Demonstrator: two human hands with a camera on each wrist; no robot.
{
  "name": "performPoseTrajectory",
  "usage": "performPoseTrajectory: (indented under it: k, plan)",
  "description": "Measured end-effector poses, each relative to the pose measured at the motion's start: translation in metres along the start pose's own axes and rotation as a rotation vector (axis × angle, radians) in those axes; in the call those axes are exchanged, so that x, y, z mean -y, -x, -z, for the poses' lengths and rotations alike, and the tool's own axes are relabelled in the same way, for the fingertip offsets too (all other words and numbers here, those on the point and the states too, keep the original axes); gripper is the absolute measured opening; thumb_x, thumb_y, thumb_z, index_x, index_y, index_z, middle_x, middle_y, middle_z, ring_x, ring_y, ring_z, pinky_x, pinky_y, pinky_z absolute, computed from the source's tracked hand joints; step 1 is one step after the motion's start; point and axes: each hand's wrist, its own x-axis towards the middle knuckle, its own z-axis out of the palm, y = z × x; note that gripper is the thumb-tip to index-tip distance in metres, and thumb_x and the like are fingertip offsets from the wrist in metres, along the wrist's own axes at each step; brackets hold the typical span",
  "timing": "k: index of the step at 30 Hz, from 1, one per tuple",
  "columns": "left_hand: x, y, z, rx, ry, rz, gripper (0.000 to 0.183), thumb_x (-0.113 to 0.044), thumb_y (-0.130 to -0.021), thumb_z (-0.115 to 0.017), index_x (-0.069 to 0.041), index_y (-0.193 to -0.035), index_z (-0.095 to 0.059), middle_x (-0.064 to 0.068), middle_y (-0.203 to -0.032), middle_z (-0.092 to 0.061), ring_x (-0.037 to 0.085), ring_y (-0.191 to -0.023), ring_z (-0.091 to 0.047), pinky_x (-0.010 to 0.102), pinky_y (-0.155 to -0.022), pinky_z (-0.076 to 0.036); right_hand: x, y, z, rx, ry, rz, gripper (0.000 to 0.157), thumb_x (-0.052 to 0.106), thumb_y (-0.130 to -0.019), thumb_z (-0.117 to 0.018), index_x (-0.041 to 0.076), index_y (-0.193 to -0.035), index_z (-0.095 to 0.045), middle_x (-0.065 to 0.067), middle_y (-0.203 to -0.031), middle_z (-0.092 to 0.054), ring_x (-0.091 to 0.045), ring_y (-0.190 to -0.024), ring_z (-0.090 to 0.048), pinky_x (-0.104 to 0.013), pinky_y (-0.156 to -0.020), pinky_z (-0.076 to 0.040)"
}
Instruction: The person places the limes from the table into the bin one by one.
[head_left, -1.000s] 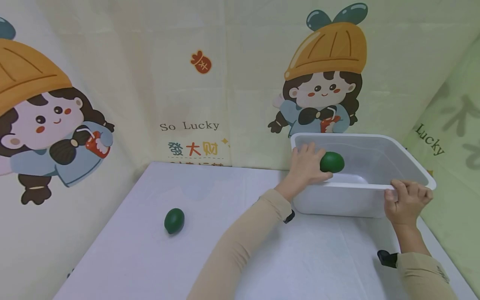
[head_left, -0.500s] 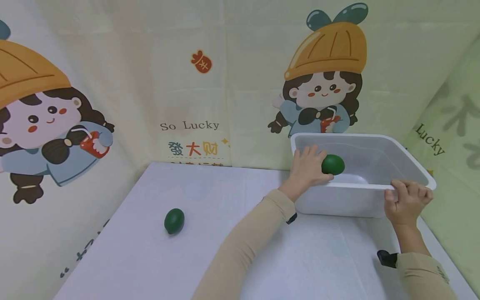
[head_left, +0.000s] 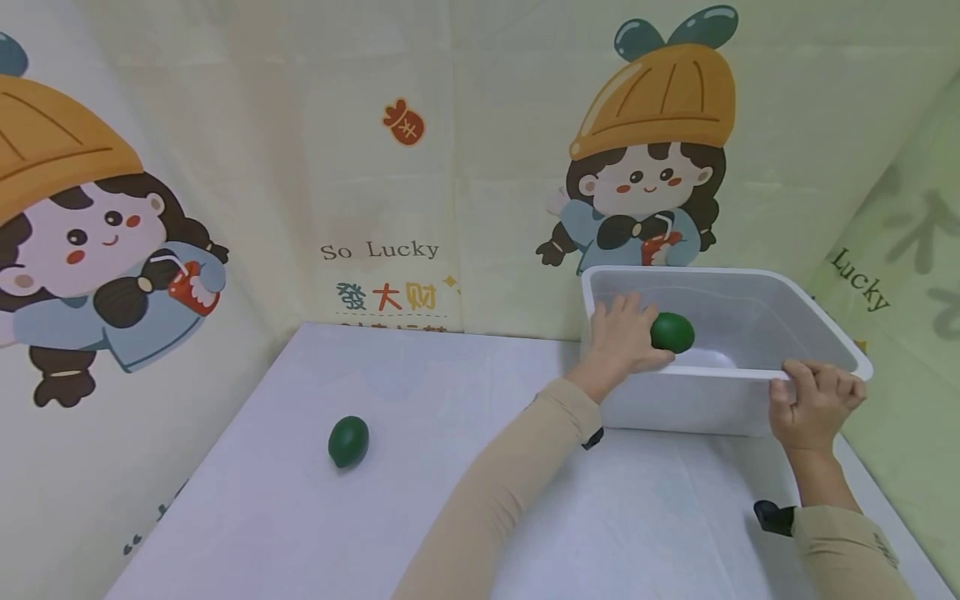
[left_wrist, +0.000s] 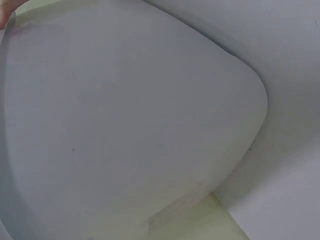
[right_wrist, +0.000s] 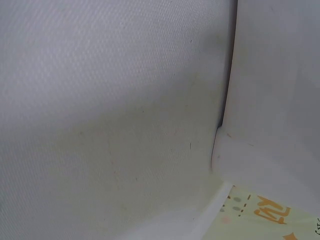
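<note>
My left hand (head_left: 621, 337) reaches over the near left rim of a white plastic bin (head_left: 690, 402). It holds a dark green lime (head_left: 672, 333) between thumb and fingers, inside the bin's opening; the fingertips on its far side are partly hidden. My right hand (head_left: 816, 408) grips the bin's near rim at the right, fingers curled over the edge. A second green lime (head_left: 348, 442) lies on the table to the left, apart from both hands. In the left wrist view the bin's outer wall (left_wrist: 130, 110) fills most of the picture, with a bit of hand at the top left corner.
A white cloth covers the table (head_left: 450, 400). Behind it hangs a cream backdrop (head_left: 495, 167) with printed cartoon figures and lettering, close behind the bin. The right wrist view shows the tablecloth (right_wrist: 100, 100) beside the bin's wall (right_wrist: 275, 90).
My left hand has shifted slightly right and down, with the lime moving along in it. The right hand, the bin and the other lime stay in place.
</note>
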Motion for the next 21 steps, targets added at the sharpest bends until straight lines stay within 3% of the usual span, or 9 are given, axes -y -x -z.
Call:
performPoseTrajectory:
  k: [13, 21]
  plan:
    - [-0.0074, 0.0003, 0.0006, 0.023, 0.014, -0.001, 0.061, -0.069, -0.076, -0.044, -0.038, -0.128, -0.039, -0.010, -0.112, -0.039, 0.009, -0.106, -0.034, 0.035, -0.094, -0.029, -0.0004, -0.0002, 0.0000, -0.001, -0.006, 0.005, 0.065, 0.063, -0.084, -0.036, 0.001, -0.075, -0.053, -0.022, -0.077, -0.044, -0.041, -0.075, -0.032, -0.053, -0.084, -0.019]
    - [-0.0066, 0.0032, 0.0006, 0.027, 0.130, -0.004, 0.062, -0.065, -0.077, -0.049, -0.036, -0.131, -0.039, -0.010, -0.118, -0.040, 0.008, -0.109, -0.034, 0.032, -0.093, -0.030, -0.0009, 0.0005, 0.0011, 0.015, -0.003, 0.003, 0.063, 0.060, -0.084, -0.037, 0.000, -0.075, -0.052, -0.022, -0.078, -0.043, -0.041, -0.076, -0.033, -0.054, -0.084, -0.019]
